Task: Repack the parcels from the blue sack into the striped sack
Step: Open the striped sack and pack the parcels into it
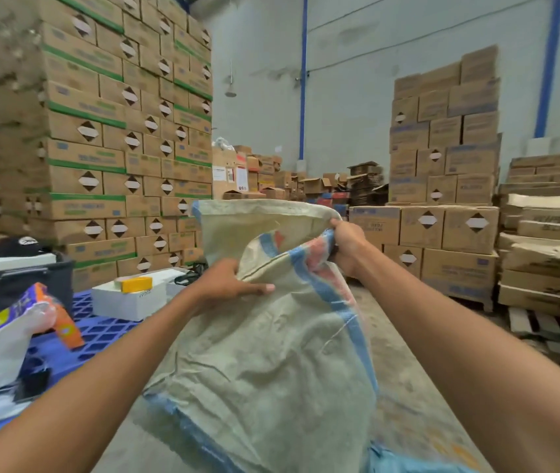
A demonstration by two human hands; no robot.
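A pale woven striped sack (265, 353) with blue and red stripes hangs upright in front of me, its mouth raised. My left hand (234, 285) grips the near edge of the mouth, thumb lying across the cloth. Higher up, my right hand (347, 244) clutches the bunched striped rim. A corner of the blue sack (405, 462) shows at the bottom edge, under my right forearm. I cannot see inside the striped sack.
A blue plastic pallet (101, 329) at left carries a white box (131, 295) with a yellow item, a black crate (15, 281) and an orange-and-white bag (15, 336). Tall stacks of cartons (101, 131) stand left, more cartons (442, 148) right. Bare concrete floor (405, 370) lies ahead.
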